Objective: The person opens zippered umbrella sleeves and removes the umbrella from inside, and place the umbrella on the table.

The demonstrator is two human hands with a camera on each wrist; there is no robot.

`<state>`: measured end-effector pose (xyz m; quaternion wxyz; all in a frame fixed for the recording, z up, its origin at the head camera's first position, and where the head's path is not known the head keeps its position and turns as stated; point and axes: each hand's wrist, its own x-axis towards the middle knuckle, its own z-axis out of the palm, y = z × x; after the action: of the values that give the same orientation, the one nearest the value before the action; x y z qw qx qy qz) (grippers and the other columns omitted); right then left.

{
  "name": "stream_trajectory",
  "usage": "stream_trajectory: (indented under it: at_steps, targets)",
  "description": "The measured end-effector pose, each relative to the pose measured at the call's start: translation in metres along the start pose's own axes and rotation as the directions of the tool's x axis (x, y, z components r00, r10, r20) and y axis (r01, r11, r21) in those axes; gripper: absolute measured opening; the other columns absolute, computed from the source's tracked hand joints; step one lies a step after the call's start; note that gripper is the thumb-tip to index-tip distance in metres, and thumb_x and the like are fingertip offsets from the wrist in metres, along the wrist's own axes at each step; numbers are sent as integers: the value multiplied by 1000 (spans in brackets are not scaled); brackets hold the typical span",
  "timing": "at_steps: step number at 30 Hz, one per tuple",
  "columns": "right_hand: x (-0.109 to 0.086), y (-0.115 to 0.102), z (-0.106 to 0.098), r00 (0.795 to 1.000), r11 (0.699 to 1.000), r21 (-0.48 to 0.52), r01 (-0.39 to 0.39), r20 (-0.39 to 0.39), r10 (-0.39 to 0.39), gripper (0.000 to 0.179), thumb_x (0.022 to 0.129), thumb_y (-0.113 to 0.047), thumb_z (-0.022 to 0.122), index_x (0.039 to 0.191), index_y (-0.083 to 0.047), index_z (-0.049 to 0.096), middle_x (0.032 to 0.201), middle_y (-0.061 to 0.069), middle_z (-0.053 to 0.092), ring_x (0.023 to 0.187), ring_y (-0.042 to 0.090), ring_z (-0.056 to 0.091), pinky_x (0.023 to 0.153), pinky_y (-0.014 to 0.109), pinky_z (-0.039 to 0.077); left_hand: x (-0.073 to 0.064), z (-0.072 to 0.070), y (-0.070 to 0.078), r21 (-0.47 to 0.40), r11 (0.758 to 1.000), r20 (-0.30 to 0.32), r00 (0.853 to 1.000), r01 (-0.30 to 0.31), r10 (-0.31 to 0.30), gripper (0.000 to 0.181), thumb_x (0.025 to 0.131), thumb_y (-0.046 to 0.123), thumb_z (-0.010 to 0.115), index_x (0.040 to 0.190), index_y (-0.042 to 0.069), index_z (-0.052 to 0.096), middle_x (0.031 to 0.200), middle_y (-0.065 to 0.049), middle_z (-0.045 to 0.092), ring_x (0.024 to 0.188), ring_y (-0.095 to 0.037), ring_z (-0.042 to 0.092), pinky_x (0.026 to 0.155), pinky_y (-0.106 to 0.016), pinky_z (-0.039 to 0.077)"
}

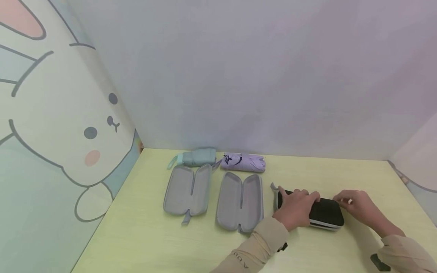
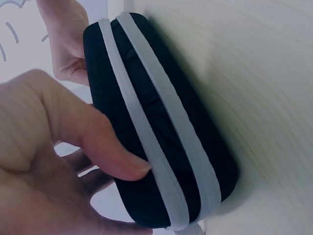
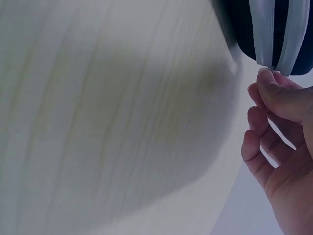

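Note:
A black zip case point(image 1: 327, 213) with pale zipper bands lies at the right of the table. My left hand point(image 1: 296, 209) grips its left part, thumb against the near side and fingers over the top. In the left wrist view, the two zipper bands point(image 2: 168, 110) stand apart along the near side, with dark folded material between them. At the case's right end, my right hand point(image 1: 360, 207) pinches the zipper where the bands meet. The right wrist view shows thumb and forefinger point(image 3: 274, 90) together there; they mostly hide the pull.
Two grey cases point(image 1: 179, 191) point(image 1: 229, 203) lie spread open left of the black case. Behind them are a folded grey-green umbrella point(image 1: 199, 157) and a folded lilac umbrella point(image 1: 244, 162). A pale wall point(image 1: 256, 83) rises at the table's back edge; a rabbit-printed wall point(image 1: 51, 125) stands left.

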<state>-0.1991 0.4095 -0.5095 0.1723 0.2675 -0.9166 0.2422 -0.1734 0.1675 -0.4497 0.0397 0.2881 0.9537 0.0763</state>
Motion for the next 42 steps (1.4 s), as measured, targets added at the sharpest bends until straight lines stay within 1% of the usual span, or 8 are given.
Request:
stream_trajectory:
  at_steps: [4,8,10,13,21,29,35,42]
  targets:
    - [-3,0,0,1000,1000,-13,-9,-8,9,34,55,18,76,71,-12,70,68,-11,64,60,-5,51,52,12,41,-2,4,6,155,988,7,1000,16,-18,59,76,37,77,127,37,48,108,19,52,107,-4,48,96,-59,34]
    - [-4,0,0,1000,999,-16,-28,-9,28,33,55,19,74,72,-10,71,67,-9,64,60,-5,52,52,14,42,-8,11,15,363,931,-2,999,46,-48,60,83,51,64,134,31,42,118,12,45,113,-10,42,93,-52,38]
    - [-5,-1,1,999,999,-17,-37,-8,36,33,55,19,74,72,-9,71,67,-8,64,60,-5,52,51,15,42,-11,12,19,407,910,-9,996,82,-86,66,83,56,60,139,31,37,129,9,41,118,-12,38,91,-49,38]
    - [-5,-2,2,999,999,-26,-43,-9,43,33,54,19,75,72,-9,71,66,-6,64,59,-5,51,50,18,43,-13,13,23,406,903,-10,989,140,-149,72,80,59,61,142,35,34,140,4,36,124,-15,33,89,-47,37]
    - [-3,-8,0,996,992,-85,-88,26,90,30,55,17,76,72,-8,70,66,-3,64,57,-5,48,48,24,43,-18,11,26,332,914,17,967,234,-254,75,75,57,67,141,39,37,139,4,36,123,-16,32,88,-46,36]
    - [-5,-12,-3,988,986,-103,-132,70,140,27,58,14,74,72,-9,71,64,-6,61,56,-4,44,49,25,40,-34,13,23,233,954,-122,979,189,-164,56,81,46,67,133,32,52,125,0,47,113,-18,39,85,-45,37]
    - [-10,-17,-9,986,989,-70,-131,97,137,26,59,12,75,70,-12,71,64,-12,60,57,-6,43,49,23,39,-32,13,25,255,950,-188,973,181,-135,42,82,42,67,122,32,61,113,3,52,104,-17,42,83,-38,36]
    - [-17,-19,-14,990,997,34,-64,132,59,32,58,12,76,68,-18,70,69,-21,59,59,-6,46,49,23,39,-25,13,20,228,957,-224,966,177,-125,29,81,40,71,109,37,66,101,8,55,93,-14,43,77,-32,35]
